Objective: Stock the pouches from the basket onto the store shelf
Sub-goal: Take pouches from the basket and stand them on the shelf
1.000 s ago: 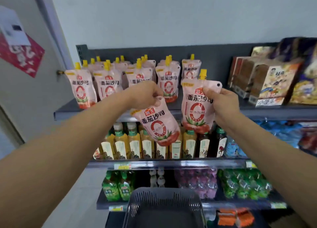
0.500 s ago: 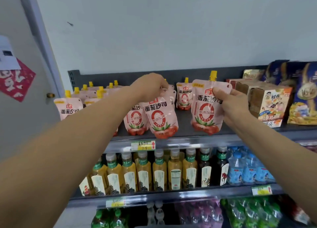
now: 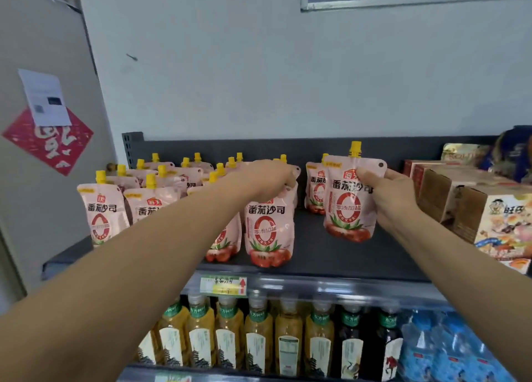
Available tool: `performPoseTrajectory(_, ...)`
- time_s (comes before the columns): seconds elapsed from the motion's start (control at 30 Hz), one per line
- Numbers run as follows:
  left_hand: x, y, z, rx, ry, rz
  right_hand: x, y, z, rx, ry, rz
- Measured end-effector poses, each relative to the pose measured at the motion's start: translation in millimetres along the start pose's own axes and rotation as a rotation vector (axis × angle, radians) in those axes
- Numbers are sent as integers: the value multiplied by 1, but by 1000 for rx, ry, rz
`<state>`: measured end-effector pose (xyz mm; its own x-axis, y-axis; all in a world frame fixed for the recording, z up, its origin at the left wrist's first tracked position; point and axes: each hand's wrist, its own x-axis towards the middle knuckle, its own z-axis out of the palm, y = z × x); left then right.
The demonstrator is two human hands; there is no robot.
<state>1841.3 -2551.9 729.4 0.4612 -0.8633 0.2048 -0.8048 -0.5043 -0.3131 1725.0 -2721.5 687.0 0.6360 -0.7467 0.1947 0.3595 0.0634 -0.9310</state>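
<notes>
Gripped from above by the left hand (image 3: 267, 177), whose fingers are curled over its top edge, a pink tomato-sauce pouch (image 3: 269, 229) is held upright with its base at the front of the top shelf (image 3: 316, 255). A second pouch (image 3: 347, 209) is pinched at its upper right corner by the right hand (image 3: 394, 200), thumb laid on the printed face and fingers hidden behind. It is kept upright at about 2 o'clock from the first and apart from it; whether its base touches the shelf cannot be told. Just behind it, at 10 o'clock, another pouch (image 3: 313, 191) is stood. Rows of yellow-capped pouches (image 3: 100, 214) are ranged at 9 o'clock of the left hand. Cardboard cartons (image 3: 449, 191) are stacked at 3 o'clock of the right hand. At 6 o'clock a price label (image 3: 223, 285) is fixed to the shelf edge, and drink bottles (image 3: 256, 335) are lined up beneath it.
</notes>
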Motion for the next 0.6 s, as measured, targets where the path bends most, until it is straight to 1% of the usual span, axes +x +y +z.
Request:
performPoseTrajectory(0.17, 10, 4, 6, 41, 12, -22, 23, 13, 3, -8, -32, 28)
performPoseTrajectory(0.27, 15, -1, 8, 20, 25, -46, 31, 19, 6, -15, -58, 43)
performPoseTrajectory(0.5, 21, 2, 10, -72, -129, -54, 42, 29, 11, -30, -83, 74)
performPoseTrajectory(0.6, 22, 1, 10, -110, -146, -76, 46, 31, 12, -34, -89, 79)
